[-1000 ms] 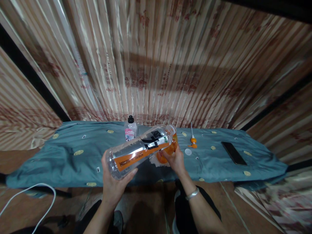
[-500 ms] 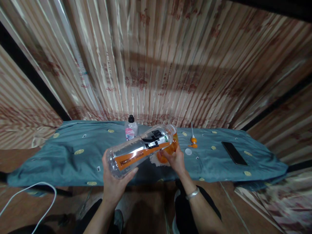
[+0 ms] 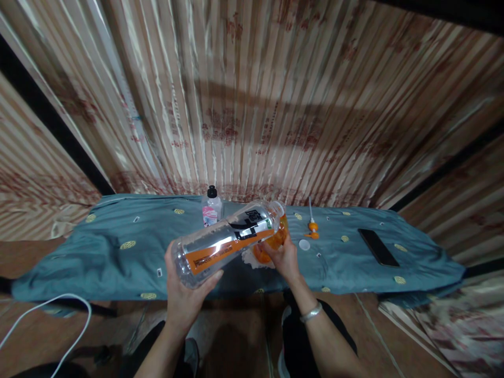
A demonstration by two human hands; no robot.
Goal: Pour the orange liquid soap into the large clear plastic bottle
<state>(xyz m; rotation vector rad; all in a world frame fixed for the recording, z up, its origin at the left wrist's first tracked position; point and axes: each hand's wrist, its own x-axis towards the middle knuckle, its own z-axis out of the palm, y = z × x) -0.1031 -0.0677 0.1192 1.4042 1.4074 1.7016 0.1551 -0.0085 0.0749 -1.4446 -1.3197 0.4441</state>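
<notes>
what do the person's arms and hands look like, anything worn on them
Both forearms are bare, with no sleeves or gloves in view. The right hand has a silver bangle around its wrist. The left hand and its wrist carry nothing visible.

Glossy clear plastic bottle (image 3: pixel 228 239), matt teal cloth (image 3: pixel 118 252), and shiny pleated satin curtain (image 3: pixel 252 105).

A home room, pleated patterned curtain (image 3: pixel 252 105) filling the back wall, low surface (image 3: pixel 118 252) draped in a teal printed bedsheet, small toiletry bottle (image 3: pixel 211 208) and phone (image 3: pixel 378 247) on it, wood-look floor (image 3: pixel 35 257), white cable (image 3: pixel 47 310) trailing across it
</notes>
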